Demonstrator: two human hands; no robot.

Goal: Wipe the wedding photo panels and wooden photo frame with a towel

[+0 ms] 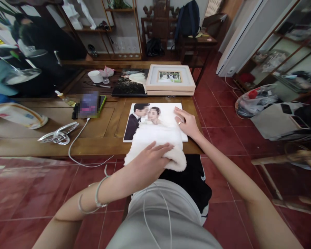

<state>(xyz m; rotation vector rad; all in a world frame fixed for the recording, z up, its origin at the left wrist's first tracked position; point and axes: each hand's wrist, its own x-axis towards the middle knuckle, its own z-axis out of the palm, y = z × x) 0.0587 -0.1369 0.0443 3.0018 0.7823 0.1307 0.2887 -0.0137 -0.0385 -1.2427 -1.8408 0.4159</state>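
Note:
A white fluffy cloth covers the lower part of a photo panel and droops over the table's front edge. The panel lies flat and carries a picture of two people close together. My left hand is on the near end of the cloth, its fingers gripping a fold. On the panel's right edge rests my right hand, fingers spread on the white surface, a ring on one finger. The part of the panel under the cloth is hidden.
Behind the panel, stacked pale frames stand beside a dark photo panel. Leftward on the wooden table are a phone with a white cable, a clear hair claw and a white cup. Bags sit on the right floor.

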